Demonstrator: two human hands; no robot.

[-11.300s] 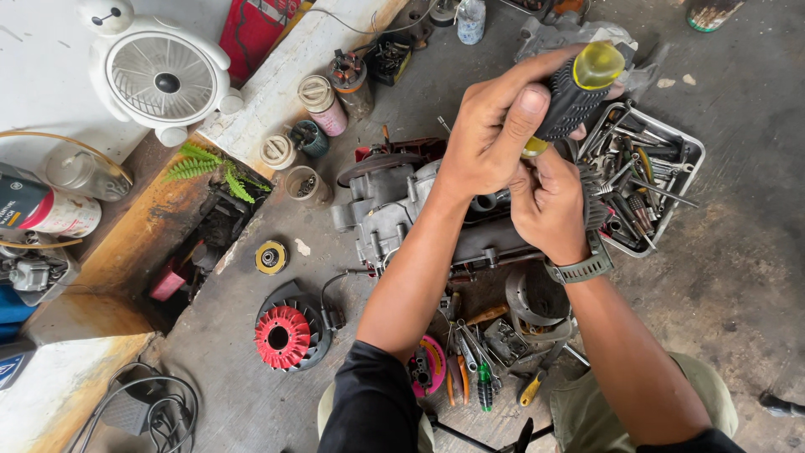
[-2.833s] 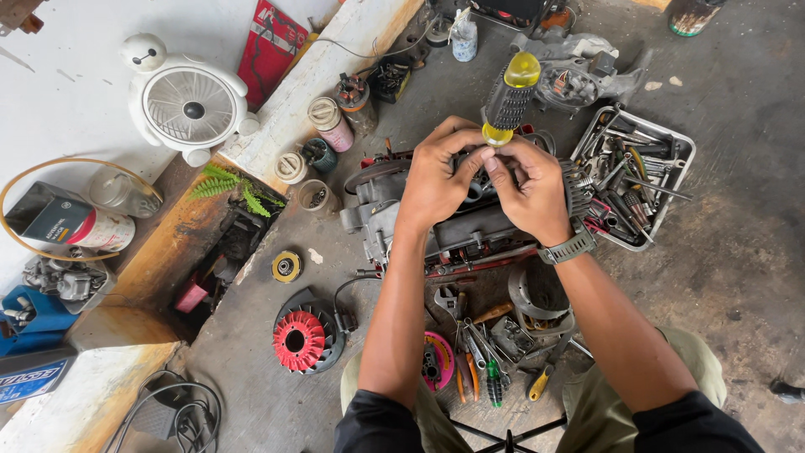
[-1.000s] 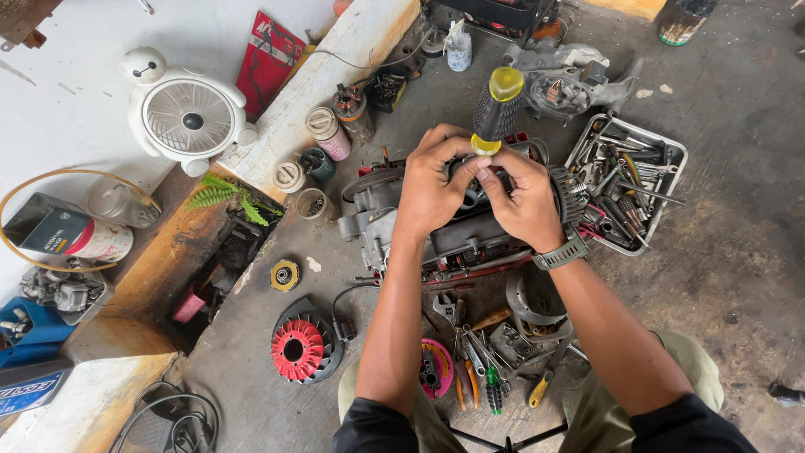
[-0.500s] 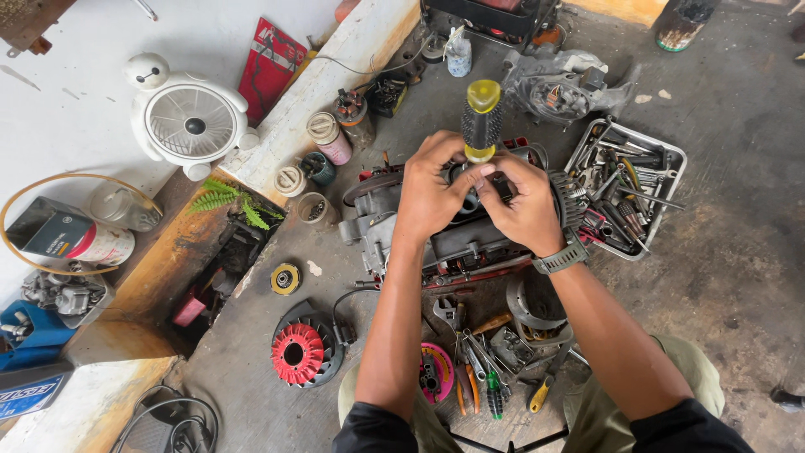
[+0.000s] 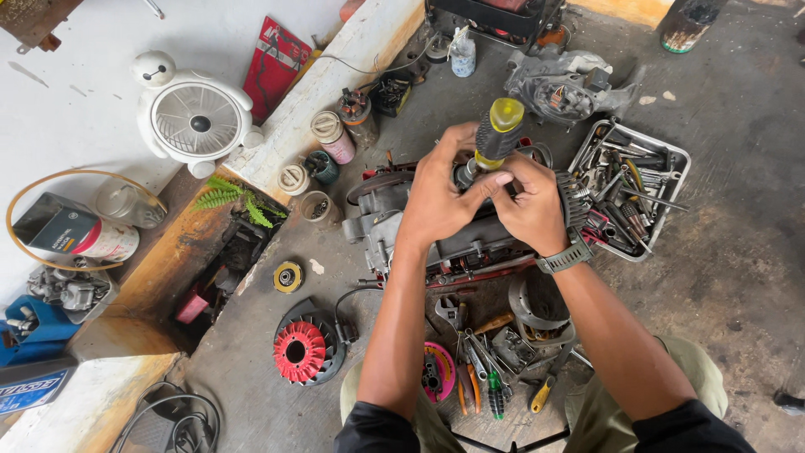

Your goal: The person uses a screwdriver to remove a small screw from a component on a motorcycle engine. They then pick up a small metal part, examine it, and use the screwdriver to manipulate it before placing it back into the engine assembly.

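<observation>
A screwdriver [image 5: 499, 128] with a black and yellow handle stands upright over a grey engine block [image 5: 381, 222] on the concrete floor. My left hand [image 5: 436, 197] wraps its lower handle and shaft. My right hand [image 5: 530, 205] presses against it from the right, fingers closed around the same shaft; a grey watch sits on that wrist. The screwdriver's tip is hidden behind my hands.
A metal tray [image 5: 671, 159] full of tools lies right of the engine. A red finned flywheel [image 5: 300, 351] and loose pliers and wrenches [image 5: 486, 386] lie near my knees. Cans [image 5: 334, 136], a white fan [image 5: 194, 117] and a floor pit [image 5: 226, 268] are at the left.
The screwdriver handle has tilted and swung a little between frames while both hands stay clamped on it over the engine. The view has shifted slightly.
</observation>
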